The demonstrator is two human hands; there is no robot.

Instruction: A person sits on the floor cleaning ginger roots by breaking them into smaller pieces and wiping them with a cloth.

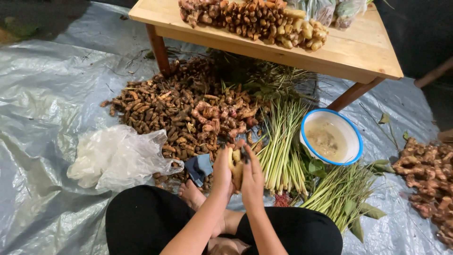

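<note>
I sit cross-legged on a plastic sheet. My left hand (221, 171) and my right hand (252, 177) are pressed together around a pale yellow piece of root (236, 163), held upright between the palms. A dark thin object, perhaps a small blade, shows at my right fingertips, but I cannot tell for sure. Just beyond my hands lies a large heap of brown turmeric and ginger roots (184, 111). A bundle of lemongrass stalks (281, 141) lies to the right of my hands.
A white bowl with a blue rim (355, 141) holds cloudy water. A crumpled clear plastic bag (118, 156) lies left. More lemongrass (339, 193) and ginger (427, 174) lie right. A wooden table (349, 52) carries roots. A blue cloth (199, 167) rests by my foot.
</note>
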